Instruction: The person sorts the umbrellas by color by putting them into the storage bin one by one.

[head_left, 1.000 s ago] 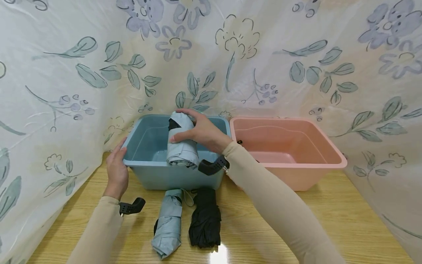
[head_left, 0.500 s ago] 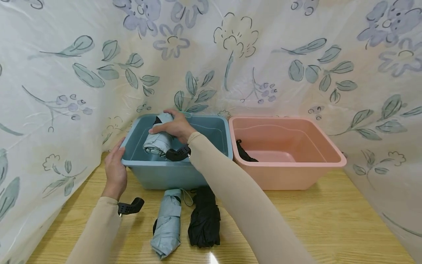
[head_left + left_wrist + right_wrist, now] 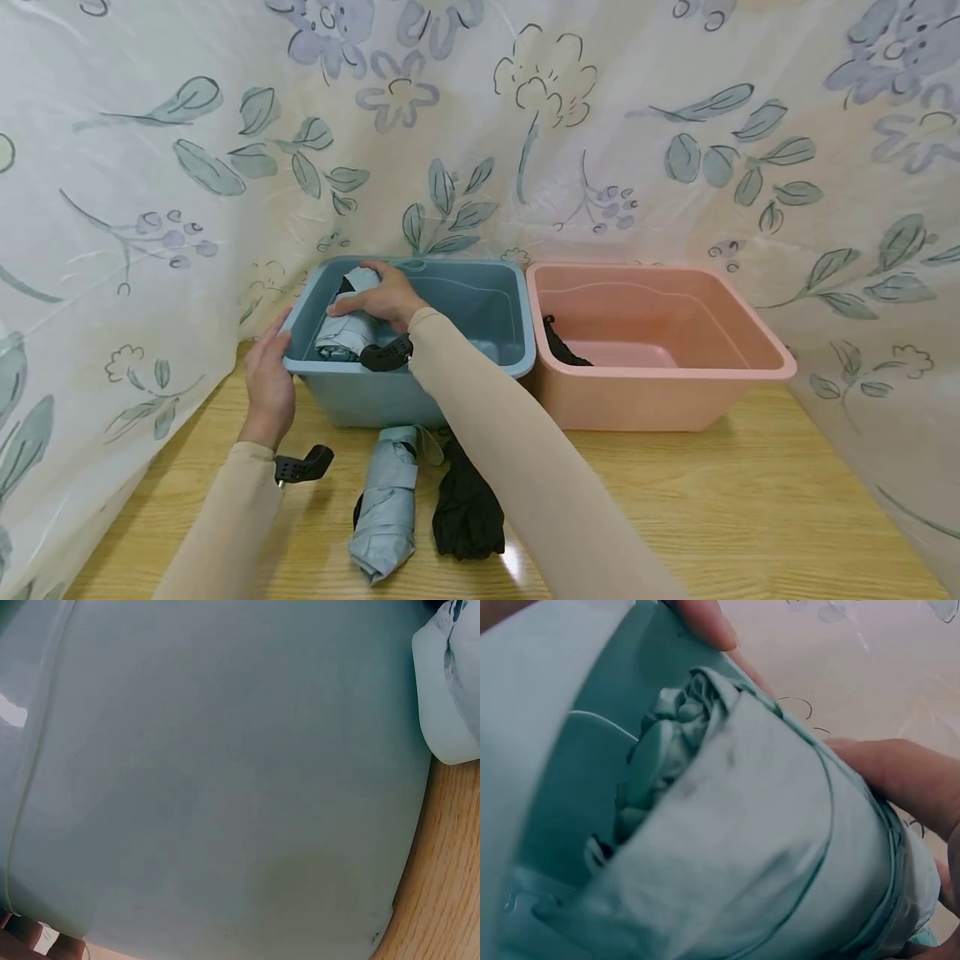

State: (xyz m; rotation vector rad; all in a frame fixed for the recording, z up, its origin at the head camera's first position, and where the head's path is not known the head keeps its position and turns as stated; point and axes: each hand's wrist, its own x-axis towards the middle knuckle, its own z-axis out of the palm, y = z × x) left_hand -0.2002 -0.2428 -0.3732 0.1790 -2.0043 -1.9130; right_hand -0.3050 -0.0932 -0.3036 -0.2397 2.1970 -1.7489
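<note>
My right hand [image 3: 386,298] holds a rolled light-blue folding umbrella [image 3: 343,335] at the left end of the blue bin [image 3: 405,400], below its rim. In the right wrist view, thumb and fingers lie on either side of the umbrella's wrapped cloth [image 3: 742,817]. My left hand [image 3: 270,383] rests its fairly straight fingers against the bin's left rim. On the table in front lie a second light-blue folding umbrella [image 3: 386,504] and a black folding umbrella [image 3: 468,508], the latter partly covered by my right sleeve.
A pink bin [image 3: 652,404] stands right beside the blue one, with a black cloth item [image 3: 564,346] partly visible inside at its left end. A flowered sheet [image 3: 480,125] hangs behind and at both sides of the wooden table [image 3: 720,517].
My right hand has carried the light-blue umbrella leftward and down, from above the blue bin's front rim into its left end. The left hand stays at the rim.
</note>
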